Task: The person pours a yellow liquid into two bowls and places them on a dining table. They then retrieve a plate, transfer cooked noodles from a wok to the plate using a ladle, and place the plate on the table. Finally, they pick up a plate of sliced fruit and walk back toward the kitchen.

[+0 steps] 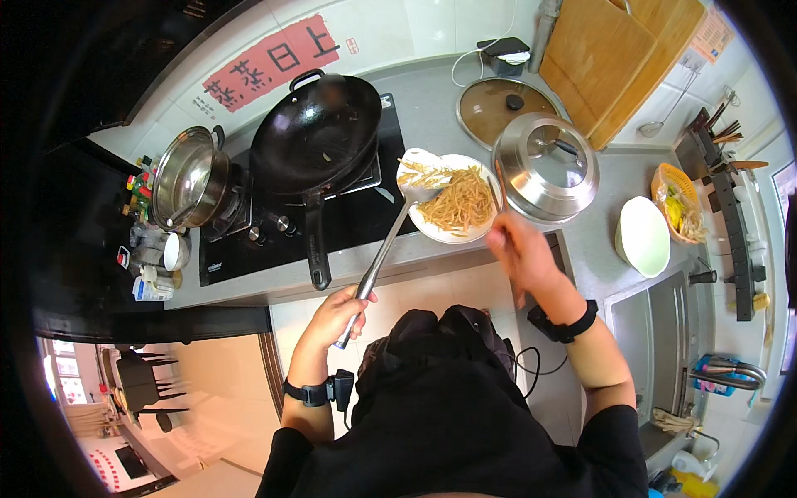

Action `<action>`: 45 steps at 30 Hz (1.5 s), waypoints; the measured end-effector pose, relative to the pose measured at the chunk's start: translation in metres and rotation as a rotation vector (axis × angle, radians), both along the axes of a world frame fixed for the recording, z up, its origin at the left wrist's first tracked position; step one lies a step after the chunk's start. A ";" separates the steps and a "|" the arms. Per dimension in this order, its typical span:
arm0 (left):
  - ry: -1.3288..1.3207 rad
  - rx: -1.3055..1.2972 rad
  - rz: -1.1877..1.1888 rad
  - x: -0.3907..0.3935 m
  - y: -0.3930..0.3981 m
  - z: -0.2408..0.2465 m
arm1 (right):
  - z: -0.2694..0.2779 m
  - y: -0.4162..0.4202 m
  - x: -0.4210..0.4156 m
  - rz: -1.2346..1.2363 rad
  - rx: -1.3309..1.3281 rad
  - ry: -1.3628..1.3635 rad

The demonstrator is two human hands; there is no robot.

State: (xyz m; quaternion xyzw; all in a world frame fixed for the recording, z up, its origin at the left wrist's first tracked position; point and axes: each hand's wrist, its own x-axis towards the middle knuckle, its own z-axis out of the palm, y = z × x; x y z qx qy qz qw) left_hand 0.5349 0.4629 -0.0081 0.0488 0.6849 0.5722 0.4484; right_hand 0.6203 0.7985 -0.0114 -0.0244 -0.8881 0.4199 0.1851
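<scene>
My left hand grips the long metal handle of a wok spatula. The spatula's wide blade, with fried shreds on it, is over the left side of a white plate. Shredded food, which looks like potato, is heaped on that plate. Chopsticks are held in my right hand, their tips by the plate's right edge; the hand is slightly blurred. A black wok sits tilted on the hob at the left, nearly bare inside, its handle pointing towards me.
On the black hob stands a steel pot. A domed steel lid and a glass lid rest right of the plate. Further right are a pale green bowl, an orange basket and the sink. Cutting boards lean behind.
</scene>
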 end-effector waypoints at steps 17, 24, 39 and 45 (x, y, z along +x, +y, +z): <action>-0.189 0.063 0.055 0.001 -0.001 0.045 | -0.028 -0.004 -0.050 -0.013 -0.465 0.306; -0.208 0.003 0.017 0.000 0.000 0.054 | -0.019 -0.023 -0.050 0.096 -0.193 0.284; -0.156 -0.095 -0.064 -0.002 0.001 0.053 | -0.046 -0.006 -0.058 -0.149 -0.136 0.305; -0.098 -0.161 -0.098 -0.003 0.007 0.056 | -0.051 -0.012 -0.058 -0.119 -0.397 0.295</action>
